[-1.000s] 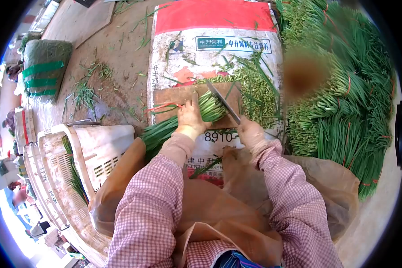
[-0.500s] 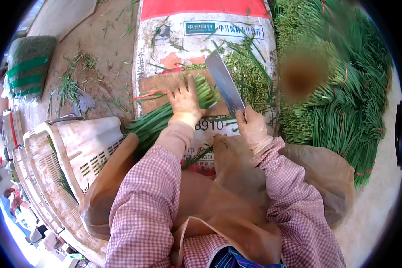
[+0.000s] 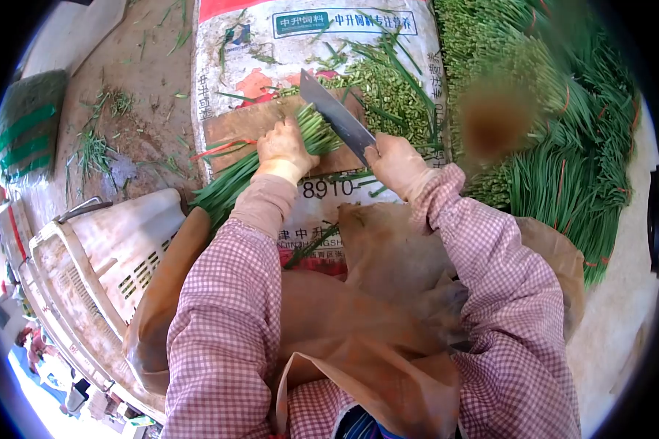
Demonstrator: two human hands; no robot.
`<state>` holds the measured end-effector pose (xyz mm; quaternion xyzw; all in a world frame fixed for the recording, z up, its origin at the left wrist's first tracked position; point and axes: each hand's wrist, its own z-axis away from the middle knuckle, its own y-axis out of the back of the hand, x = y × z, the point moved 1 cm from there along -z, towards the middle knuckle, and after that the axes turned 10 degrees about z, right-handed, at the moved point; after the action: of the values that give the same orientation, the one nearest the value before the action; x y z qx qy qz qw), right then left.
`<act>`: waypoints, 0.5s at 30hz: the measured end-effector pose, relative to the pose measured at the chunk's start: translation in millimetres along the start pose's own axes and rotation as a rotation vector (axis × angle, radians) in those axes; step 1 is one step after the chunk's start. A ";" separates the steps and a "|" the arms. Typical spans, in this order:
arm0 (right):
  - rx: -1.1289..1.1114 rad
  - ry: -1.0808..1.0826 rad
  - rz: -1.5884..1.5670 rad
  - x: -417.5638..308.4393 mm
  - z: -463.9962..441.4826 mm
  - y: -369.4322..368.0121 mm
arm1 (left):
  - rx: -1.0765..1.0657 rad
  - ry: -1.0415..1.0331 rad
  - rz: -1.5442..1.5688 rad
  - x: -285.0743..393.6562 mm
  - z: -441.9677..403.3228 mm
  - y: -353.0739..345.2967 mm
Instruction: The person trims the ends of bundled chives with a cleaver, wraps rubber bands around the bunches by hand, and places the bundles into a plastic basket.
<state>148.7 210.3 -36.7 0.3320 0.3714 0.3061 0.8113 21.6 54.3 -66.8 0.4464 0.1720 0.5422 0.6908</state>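
Note:
A bundle of long green chives (image 3: 225,183) lies slantwise over a wooden board (image 3: 234,121), its pale stem ends at the upper right. My left hand (image 3: 286,151) is closed round it near those ends. My right hand (image 3: 399,167) grips the handle of a broad-bladed knife (image 3: 337,118), which is hidden inside my fingers. The blade points up and left, right beside the stem ends; whether it touches them I cannot tell. A red tie (image 3: 223,148) shows by the board's left side. Under the board is a printed white sack (image 3: 216,36), with chopped stem bits (image 3: 395,95) on it.
Many tied chive bundles (image 3: 545,186) are heaped along the right. White plastic crates (image 3: 110,241) stand at the left, close to my sleeve. A wrapped dark green bundle (image 3: 29,128) sits on the dirty floor (image 3: 150,80) at the upper left. A brown apron (image 3: 329,314) covers my lap.
The knife has swung left and tilted lower, from beyond the stems to right against their ends. My left fingers have curled from spread to closed. The whole view has shifted slightly.

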 end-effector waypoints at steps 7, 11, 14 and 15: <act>-0.049 -0.088 0.076 -45.0 -41.9 -35.3 | 0.078 0.019 0.003 -2.4 -1.3 -9.0; 0.138 -0.010 0.069 -37.9 -55.1 -56.1 | 0.094 0.078 -0.001 -1.2 4.2 -14.1; 0.011 -0.003 0.074 -35.0 -36.3 -31.3 | 0.063 0.048 -0.044 -1.9 14.3 -0.8; 0.020 -0.023 0.098 -29.2 -24.2 -30.2 | 0.068 0.015 -0.033 -5.1 18.7 0.8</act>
<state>121.1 178.2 -60.4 0.3614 0.3484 0.3379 0.7961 32.9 41.7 -57.3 0.4625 0.2027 0.5279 0.6828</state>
